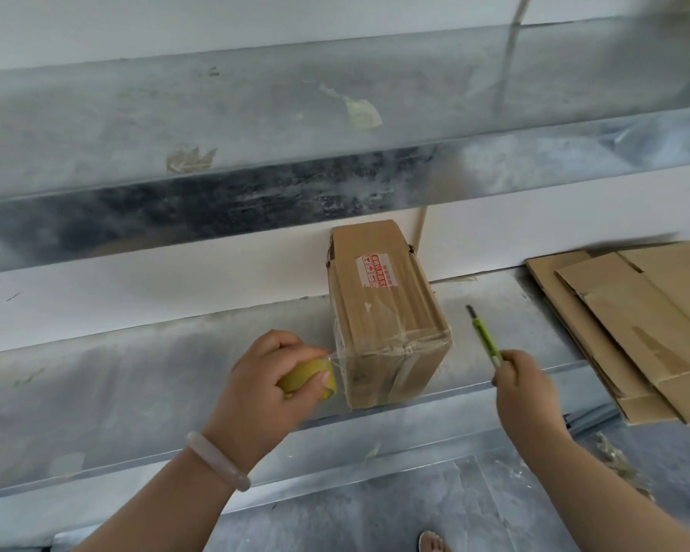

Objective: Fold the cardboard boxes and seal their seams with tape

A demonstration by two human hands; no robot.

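One taped cardboard box (387, 312) on metal shelf (136, 376); left hand (271, 388) grips tape roll (307, 376) (strip attached to box); right hand (522, 388) pinches green utility knife (486, 338).

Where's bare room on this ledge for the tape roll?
Widest: bare ledge left of the left hand and tape roll. Narrower: between box and flat cardboard stack, where the right hand holds the knife. Stack crowds the right end.

Matt brown cardboard box (387, 316) w/ glossy clear tape (379, 340) (wrinkled); dull mottled metal shelf (156, 372); green plastic cutter (486, 339).
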